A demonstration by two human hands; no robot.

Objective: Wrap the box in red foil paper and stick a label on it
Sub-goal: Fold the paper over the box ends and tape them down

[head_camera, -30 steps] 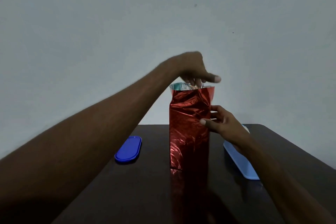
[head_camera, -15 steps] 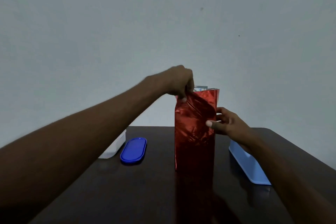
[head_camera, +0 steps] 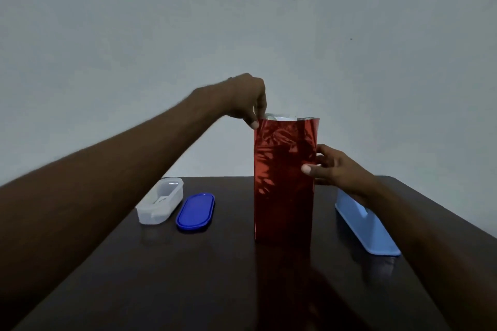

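A tall box wrapped in shiny red foil paper [head_camera: 284, 180] stands upright on the dark table [head_camera: 215, 277]. The foil rises above the box top, where its silver inner side shows. My left hand [head_camera: 247, 101] pinches the foil's top left corner between thumb and fingers. My right hand [head_camera: 333, 169] holds the box's right side at mid height, thumb on the front face and fingers behind. No label is visible.
Left of the box sit a clear plastic container [head_camera: 160, 200] and its blue oval lid [head_camera: 195, 212]. A light blue long tray [head_camera: 368, 234] lies to the right, partly under my right forearm. A plain grey wall stands behind the table.
My left hand moved from above the open top to the foil's top left corner and pulled the front flap upright and flat. My right hand stayed on the box's side.
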